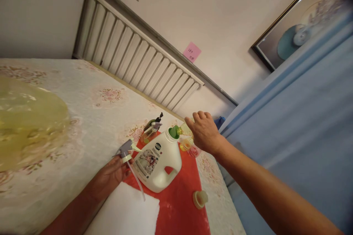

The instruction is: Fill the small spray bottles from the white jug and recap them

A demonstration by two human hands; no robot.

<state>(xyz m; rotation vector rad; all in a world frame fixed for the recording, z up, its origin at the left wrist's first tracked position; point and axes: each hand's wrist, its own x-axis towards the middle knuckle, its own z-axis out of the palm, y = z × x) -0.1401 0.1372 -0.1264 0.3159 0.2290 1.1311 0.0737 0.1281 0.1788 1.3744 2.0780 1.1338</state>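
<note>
My left hand (117,167) grips a grey-and-white trigger spray head (127,150), whose thin clear tube hangs down in front of a white detergent jug (162,165). The jug stands uncapped, with a green spout piece (174,132) inside its mouth. My right hand (205,132) is closed around a clear bottle with yellowish liquid (186,128). That bottle is tipped sideways, its neck at the jug's mouth; my fingers hide most of its body. A pale cap (200,199) lies to the right of the jug.
Beneath the jug is a red mat (182,209), with a white cloth (129,209) at its front left. Spray bottles (150,132) and small clear containers (187,144) stand behind the jug. A large yellowish transparent bag (30,125) lies left; a blue curtain (298,128) hangs right.
</note>
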